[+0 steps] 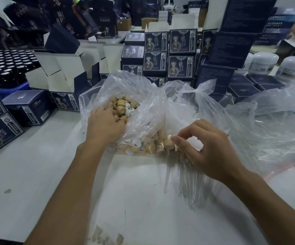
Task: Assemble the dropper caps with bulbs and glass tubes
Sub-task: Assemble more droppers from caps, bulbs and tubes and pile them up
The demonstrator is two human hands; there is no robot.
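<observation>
A clear plastic bag (139,96) in the middle of the table holds several tan wood-look dropper caps (120,105). My left hand (104,124) reaches into the bag's mouth, its fingers buried among the caps; what they hold is hidden. More caps (148,146) lie along the bag's near edge. My right hand (208,149) pinches an assembled dropper (168,145) with a tan cap between thumb and fingers. Its glass tube (167,170) points toward me. Several clear glass tubes (192,184) lie under that hand on white paper.
Dark blue product boxes (181,55) are stacked behind the bag, with open ones (67,75) at the left. A tray of black bottles (5,66) stands far left. White jars (265,62) sit at the right. Another crumpled plastic bag (266,121) lies right of my right hand.
</observation>
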